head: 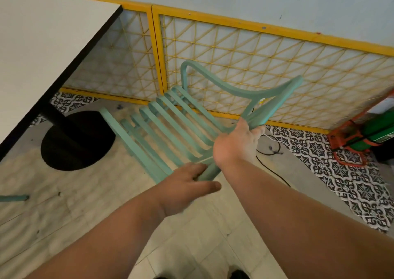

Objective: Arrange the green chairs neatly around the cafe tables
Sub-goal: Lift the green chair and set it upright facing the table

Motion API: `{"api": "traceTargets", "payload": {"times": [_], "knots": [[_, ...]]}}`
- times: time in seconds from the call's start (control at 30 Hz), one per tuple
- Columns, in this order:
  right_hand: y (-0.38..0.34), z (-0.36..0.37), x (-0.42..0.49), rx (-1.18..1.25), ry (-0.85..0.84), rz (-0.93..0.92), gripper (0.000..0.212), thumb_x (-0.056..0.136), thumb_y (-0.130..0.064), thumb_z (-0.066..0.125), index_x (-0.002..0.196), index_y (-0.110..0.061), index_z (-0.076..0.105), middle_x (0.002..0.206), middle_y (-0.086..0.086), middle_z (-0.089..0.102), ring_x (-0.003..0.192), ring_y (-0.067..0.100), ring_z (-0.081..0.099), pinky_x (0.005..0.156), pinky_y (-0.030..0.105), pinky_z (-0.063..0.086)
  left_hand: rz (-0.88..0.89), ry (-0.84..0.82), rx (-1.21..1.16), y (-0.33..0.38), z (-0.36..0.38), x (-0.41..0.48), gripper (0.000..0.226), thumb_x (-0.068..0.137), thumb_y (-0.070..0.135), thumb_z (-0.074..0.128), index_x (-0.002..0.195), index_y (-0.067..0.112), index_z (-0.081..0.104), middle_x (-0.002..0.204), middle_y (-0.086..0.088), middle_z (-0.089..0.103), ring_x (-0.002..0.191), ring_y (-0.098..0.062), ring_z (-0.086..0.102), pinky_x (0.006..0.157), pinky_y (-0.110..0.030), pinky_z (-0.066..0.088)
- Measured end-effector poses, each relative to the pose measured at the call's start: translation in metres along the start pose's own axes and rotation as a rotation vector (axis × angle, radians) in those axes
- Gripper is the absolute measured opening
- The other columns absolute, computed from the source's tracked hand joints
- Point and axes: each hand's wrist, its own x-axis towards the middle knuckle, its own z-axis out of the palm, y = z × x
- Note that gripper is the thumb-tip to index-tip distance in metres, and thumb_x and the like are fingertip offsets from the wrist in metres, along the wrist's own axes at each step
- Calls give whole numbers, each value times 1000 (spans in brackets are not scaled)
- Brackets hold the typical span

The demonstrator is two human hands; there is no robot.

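Note:
A pale green slatted chair (170, 125) is tilted in the middle of the view, its seat slats facing me and its curved back rail toward the yellow lattice wall. My right hand (236, 144) is closed around the chair's frame where the back meets the seat. My left hand (187, 185) rests on the near edge of the seat frame, fingers curled over it. A white cafe table (42, 50) with a black edge stands at the left, on a black round base (78, 140).
A yellow-framed lattice panel (266, 65) runs along the wall behind the chair. A red stand with a green cylinder (366, 133) sits at the right. A black cable (270, 150) lies on the patterned tiles. Part of another green chair (15, 198) shows at the left edge.

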Motion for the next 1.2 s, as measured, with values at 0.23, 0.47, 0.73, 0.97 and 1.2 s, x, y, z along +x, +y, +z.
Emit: {"api": "traceTargets", "payload": {"times": [0.23, 0.47, 0.73, 0.97, 1.2], "knots": [[-4, 2, 2, -14, 58, -8, 50, 93, -8, 43, 142, -19, 47, 166, 19, -8, 134, 37, 44, 100, 41, 42, 55, 2, -55, -41, -17, 10, 64, 74, 77, 46, 115, 35, 72, 119, 5, 70, 112, -7, 62, 106, -40, 43], [-4, 1, 6, -59, 42, -21, 54, 94, -9, 40, 146, -23, 46, 166, 20, -13, 138, 36, 39, 100, 38, 41, 76, 191, -129, -49, 1, 19, 40, 65, 61, 42, 94, 52, 69, 114, 0, 74, 113, -19, 62, 103, -50, 43], [3, -5, 17, -134, -23, -57, 49, 91, -11, 46, 135, -31, 58, 162, 18, -7, 114, 35, 57, 95, 36, 48, 75, 279, -246, -62, 24, 26, 55, 71, 50, 44, 111, 31, 76, 114, -7, 74, 113, -28, 64, 101, -55, 46], [19, -29, 49, -162, -67, -122, 38, 89, -13, 47, 116, -33, 65, 163, 12, -6, 95, 32, 61, 89, 35, 51, 78, 341, -182, -35, 63, 45, 51, 76, 51, 37, 111, 39, 71, 98, 5, 72, 93, -5, 59, 88, -44, 46], [33, -54, 88, -148, -98, -188, 31, 89, -8, 49, 99, -31, 68, 161, 7, 9, 95, 27, 56, 87, 36, 54, 89, 433, -87, 2, 102, 68, 39, 75, 39, 35, 99, 26, 62, 88, 0, 68, 86, -18, 57, 83, -46, 48]]}}
